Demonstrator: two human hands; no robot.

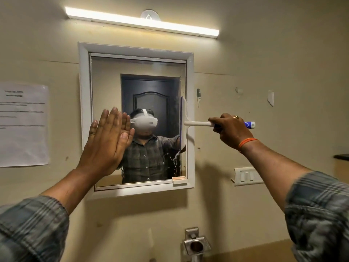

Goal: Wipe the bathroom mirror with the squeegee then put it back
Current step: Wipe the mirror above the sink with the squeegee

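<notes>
squeegee (186, 123): light stiff plastic, blade upright against the mirror's (151, 69) right edge, handle poking right
right hand (231, 130): fist wrapped round the handle – I'd grip there, never the soft blade
left hand (107, 140): flat, fingers together, palm at the glass on the left, holding nothing
glass: wet streaks low right – slippery, fragile, I'd go easy on pressure

A long white tube light (141, 22) above the white-framed mirror (85, 110) gave warm, dim yellowish light, its centre blown out. Wide-angle distortion bent the edges; the checked grey sleeves (319, 214) near the corners were blurred.
</notes>
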